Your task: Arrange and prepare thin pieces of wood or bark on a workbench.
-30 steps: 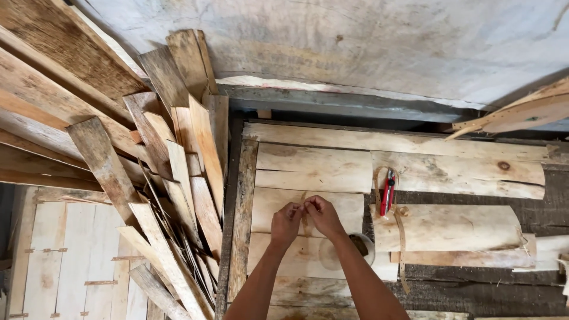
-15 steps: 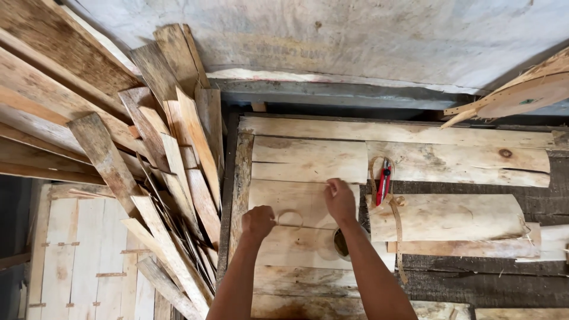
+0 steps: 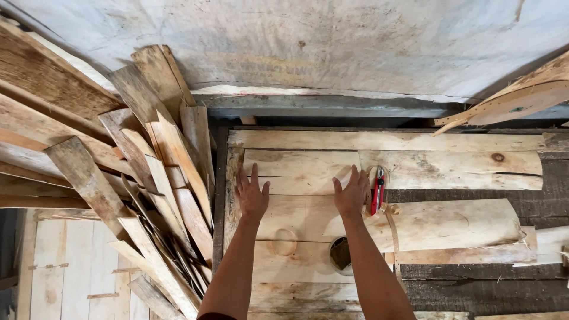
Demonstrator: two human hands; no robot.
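Observation:
Both my hands lie flat, fingers spread, on a thin pale sheet of wood veneer (image 3: 296, 172) on a dark wooden bench. My left hand (image 3: 252, 192) presses near the sheet's left edge, my right hand (image 3: 351, 192) near its right edge. Neither hand holds anything. A red utility knife (image 3: 378, 189) lies just right of my right hand, on the veneer. More veneer sheets (image 3: 450, 225) overlap to the right and below. A round hole (image 3: 341, 255) shows in the bench beside my right forearm.
A heap of rough wooden slats and offcuts (image 3: 142, 178) leans at the left, close to my left arm. A grey cloth-covered wall (image 3: 332, 47) runs behind the bench. More wood strips (image 3: 510, 101) stick in from the upper right. Pale planks (image 3: 65, 266) lie lower left.
My hands were together at the middle of the sheet, then moved apart and up. They now lie flat and spread wide on the upper veneer sheet.

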